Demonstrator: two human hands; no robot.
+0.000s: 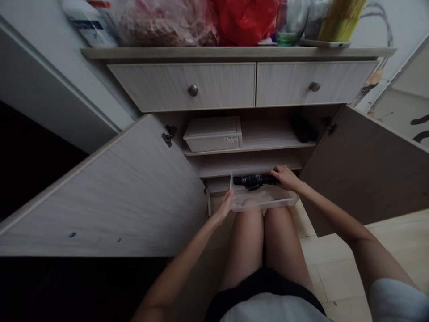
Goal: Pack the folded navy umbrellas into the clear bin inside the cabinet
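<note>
A shallow clear plastic bin (pixel 264 204) rests over my knees in front of the lower shelves. My left hand (pixel 225 207) grips its left wall, fingers closed on the edge. Across the bin's far side lies a dark folded umbrella (pixel 253 180) with a checked pattern. My right hand (pixel 283 177) is closed around the umbrella's right end. Some blurred, pale shapes show through the bin's floor, too faint to name.
Two cabinet doors, left (pixel 110 197) and right (pixel 372 174), stand swung wide on either side. A white lidded box (pixel 213 134) and a dark object (pixel 303 129) sit on the upper shelf. Bags, including a red one (pixel 246 20), and bottles crowd the top.
</note>
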